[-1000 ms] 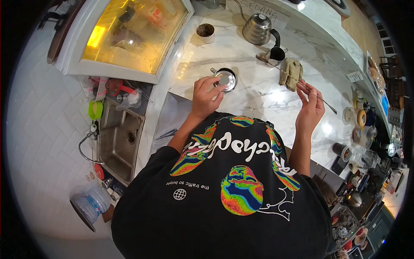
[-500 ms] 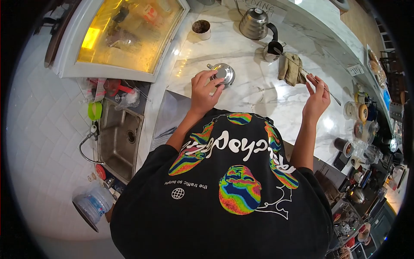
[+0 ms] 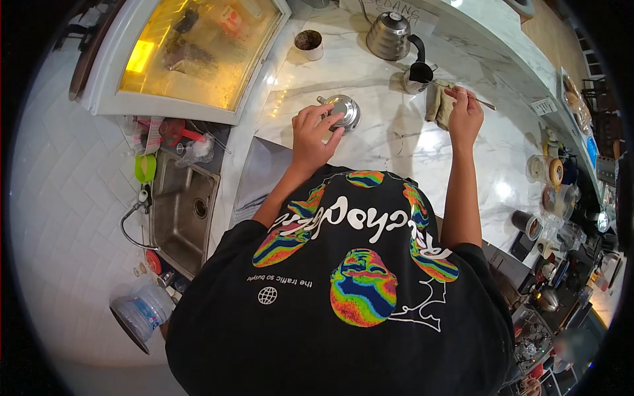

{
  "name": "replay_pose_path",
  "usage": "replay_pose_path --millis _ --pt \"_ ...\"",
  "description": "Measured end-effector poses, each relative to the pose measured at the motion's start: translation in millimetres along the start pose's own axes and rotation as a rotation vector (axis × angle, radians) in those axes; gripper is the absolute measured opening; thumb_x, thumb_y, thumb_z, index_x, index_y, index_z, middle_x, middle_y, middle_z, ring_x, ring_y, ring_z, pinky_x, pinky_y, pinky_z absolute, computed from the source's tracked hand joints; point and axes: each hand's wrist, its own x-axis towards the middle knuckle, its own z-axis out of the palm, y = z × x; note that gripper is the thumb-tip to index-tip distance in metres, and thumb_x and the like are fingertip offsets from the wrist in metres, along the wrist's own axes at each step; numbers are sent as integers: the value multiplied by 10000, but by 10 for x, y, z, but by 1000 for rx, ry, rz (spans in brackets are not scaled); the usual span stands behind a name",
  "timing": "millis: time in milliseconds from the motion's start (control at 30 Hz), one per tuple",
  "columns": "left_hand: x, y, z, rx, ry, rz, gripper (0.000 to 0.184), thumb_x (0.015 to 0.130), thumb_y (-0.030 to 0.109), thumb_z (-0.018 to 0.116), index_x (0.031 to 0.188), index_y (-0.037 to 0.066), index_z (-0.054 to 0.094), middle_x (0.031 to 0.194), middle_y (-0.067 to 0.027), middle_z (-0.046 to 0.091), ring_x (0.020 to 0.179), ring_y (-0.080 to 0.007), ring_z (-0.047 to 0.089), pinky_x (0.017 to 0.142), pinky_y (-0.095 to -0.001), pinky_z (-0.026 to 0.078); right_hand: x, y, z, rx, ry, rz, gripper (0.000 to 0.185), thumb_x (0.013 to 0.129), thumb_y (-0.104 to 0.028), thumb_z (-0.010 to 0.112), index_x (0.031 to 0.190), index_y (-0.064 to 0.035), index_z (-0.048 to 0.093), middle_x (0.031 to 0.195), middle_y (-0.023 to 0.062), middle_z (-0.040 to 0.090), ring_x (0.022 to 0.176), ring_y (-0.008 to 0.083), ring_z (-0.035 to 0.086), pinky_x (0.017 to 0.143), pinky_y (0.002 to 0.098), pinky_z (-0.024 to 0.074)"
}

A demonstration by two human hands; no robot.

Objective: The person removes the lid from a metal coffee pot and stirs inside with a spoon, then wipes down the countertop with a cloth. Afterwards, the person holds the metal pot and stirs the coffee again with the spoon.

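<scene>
My left hand (image 3: 316, 135) rests its fingers on the round metal lid of a small steel pot (image 3: 347, 113) on the marble counter. My right hand (image 3: 465, 112) pinches a long thin metal spoon (image 3: 483, 103), whose far end reaches toward a small steel pitcher (image 3: 416, 82). Whether its tip is inside the pitcher is hard to tell. A folded olive cloth (image 3: 436, 107) lies beside the pitcher, partly behind my right hand. The gooseneck kettle (image 3: 389, 37) stands behind the pitcher.
A cup with dark contents (image 3: 309, 45) stands at the back left of the counter (image 3: 370, 148). Left of it are a yellow-lit glass-front cabinet (image 3: 198, 53) and a sink (image 3: 181, 221). Jars and a dark cup (image 3: 526, 224) line the right side.
My right hand has moved up and left with the spoon, nearer the pitcher and over the cloth. Earlier the pot's lid was tilted; it now lies flatter under my left hand.
</scene>
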Motion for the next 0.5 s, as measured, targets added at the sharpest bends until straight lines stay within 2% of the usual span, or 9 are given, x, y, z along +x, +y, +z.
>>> replay_pose_path --millis 67,167,300,400,467,500 --pt "13 12 -11 25 -25 -19 419 804 173 847 1218 154 787 1357 -71 684 1217 -300 596 1056 -435 422 -11 0 18 -5 -18 23 369 1104 -257 555 1159 46 758 1073 107 819 1030 193 721 979 316 511" --pt "-4 -4 6 45 -51 -35 458 802 201 851 1254 174 783 1409 -59 664 1244 -295 576 1065 -437 413 -5 102 41 -29 -37 -11 358 1116 -265 548 1203 22 743 1102 90 820 1020 145 720 924 307 536" --pt "-18 -4 8 64 -63 -31 480 797 217 858 1267 168 774 1442 -64 645 1288 -308 549 1092 -451 404 -2 194 59 -50 -52 41 392 1096 -285 567 1203 41 756 1104 125 808 1049 209 726 978 331 519" --pt "-65 -44 31 84 -37 9 600 808 304 865 1362 149 696 1519 -103 566 1341 -332 506 1081 -465 380 9 293 77 11 -58 4 399 1078 -297 600 1239 34 752 1109 149 803 1062 223 736 978 339 524" --pt "-130 -58 38 -1 22 -35 725 841 364 845 1468 111 585 1557 -164 498 1390 -365 470 1138 -491 356 15 347 82 81 -65 3 396 1051 -294 640 1250 30 752 1111 169 800 1077 240 746 976 348 531" --pt "-163 -76 49 -45 53 -57 791 857 393 836 1521 92 530 1576 -195 464 1415 -382 452 1166 -504 343 12 417 53 0 -75 8 390 1032 -283 661 1243 33 750 1112 178 799 1085 252 750 975 353 535"
